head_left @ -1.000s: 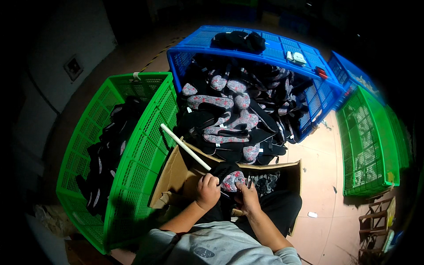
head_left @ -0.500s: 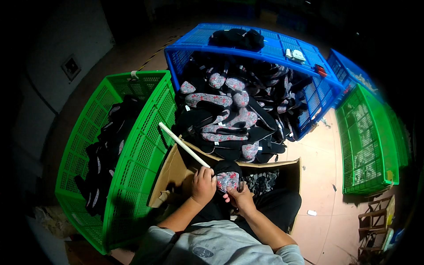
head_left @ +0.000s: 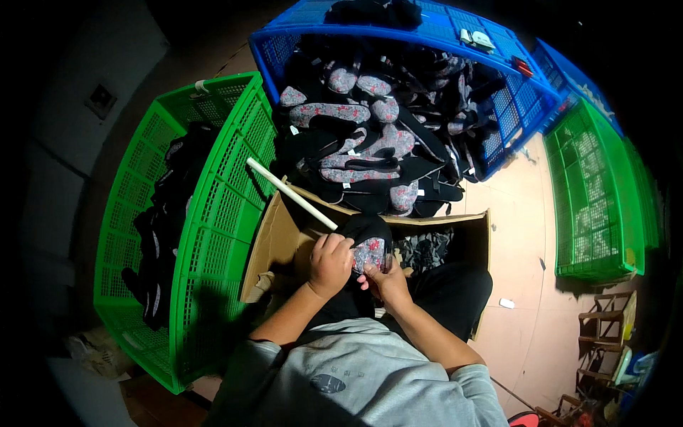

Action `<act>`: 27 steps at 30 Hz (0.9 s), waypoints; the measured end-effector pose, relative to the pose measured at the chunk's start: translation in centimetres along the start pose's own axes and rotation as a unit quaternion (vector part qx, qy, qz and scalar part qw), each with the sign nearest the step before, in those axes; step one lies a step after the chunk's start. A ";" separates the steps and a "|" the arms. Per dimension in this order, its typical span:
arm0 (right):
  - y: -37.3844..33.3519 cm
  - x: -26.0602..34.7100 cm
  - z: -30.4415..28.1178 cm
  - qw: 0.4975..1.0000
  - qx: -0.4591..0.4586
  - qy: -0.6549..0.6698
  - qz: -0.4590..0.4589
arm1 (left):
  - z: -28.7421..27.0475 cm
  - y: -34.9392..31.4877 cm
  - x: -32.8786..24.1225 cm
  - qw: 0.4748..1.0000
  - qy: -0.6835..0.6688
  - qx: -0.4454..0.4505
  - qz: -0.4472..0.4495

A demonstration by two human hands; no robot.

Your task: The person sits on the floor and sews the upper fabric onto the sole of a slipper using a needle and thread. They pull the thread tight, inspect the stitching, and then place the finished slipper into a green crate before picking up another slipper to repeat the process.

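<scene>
Between my hands is a black cloth slipper [head_left: 370,254] with a grey and red floral patch facing up. My left hand [head_left: 331,265] is curled closed at its left edge. My right hand [head_left: 388,283] pinches the lower right edge, thumb on the floral patch. A white rod [head_left: 292,193] slants from the upper left down to the slipper beside my left fingers; its lower end is hidden, and I cannot tell whether that hand touches it. Beneath lies an open cardboard box [head_left: 265,245], with grey and black scraps [head_left: 427,250] in it.
Ahead, a blue crate [head_left: 523,117] on its side spills many similar slippers [head_left: 345,114]. At left stands a green crate [head_left: 220,213] holding black pieces [head_left: 160,242]. Another green crate [head_left: 590,206] and a wooden stool [head_left: 605,327] are at right. A small white object [head_left: 506,303] lies on the floor.
The whole scene sits higher in the picture, as my head view has tilted down. Both hands keep their hold on the slipper, with little visible movement.
</scene>
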State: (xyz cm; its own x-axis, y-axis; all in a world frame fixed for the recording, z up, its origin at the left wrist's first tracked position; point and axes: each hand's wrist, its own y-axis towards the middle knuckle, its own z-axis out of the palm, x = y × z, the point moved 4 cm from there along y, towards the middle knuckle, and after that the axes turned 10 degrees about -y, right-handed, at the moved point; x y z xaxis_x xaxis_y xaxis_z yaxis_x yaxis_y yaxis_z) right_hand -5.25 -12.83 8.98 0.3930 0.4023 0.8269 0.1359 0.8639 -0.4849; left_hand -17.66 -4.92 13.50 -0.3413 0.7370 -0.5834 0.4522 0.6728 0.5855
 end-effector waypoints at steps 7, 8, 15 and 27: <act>0.0 -1.8 -0.5 1.000 -0.011 0.008 -0.020 | 0.4 -1.3 -0.5 1.000 -0.002 0.027 0.004; 0.1 -1.8 -0.6 1.000 -0.009 0.004 -0.027 | 0.4 -1.0 -0.5 1.000 -0.005 0.024 -0.010; 0.2 -1.0 -1.3 0.999 0.008 -0.005 -0.032 | -0.5 0.7 -3.4 0.989 -0.021 0.127 -0.079; 0.9 0.3 -2.3 0.995 0.094 -0.022 0.007 | 0.2 0.5 -3.5 0.982 0.050 0.159 -0.086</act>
State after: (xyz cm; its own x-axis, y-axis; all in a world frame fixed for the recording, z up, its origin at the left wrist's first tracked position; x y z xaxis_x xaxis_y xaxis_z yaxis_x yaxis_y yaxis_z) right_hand -2.98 -12.63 8.13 0.3528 0.4244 0.8340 -0.0433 0.8977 -0.4385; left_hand -16.08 -7.17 15.78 -0.5078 0.6270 -0.5908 0.6098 0.7460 0.2676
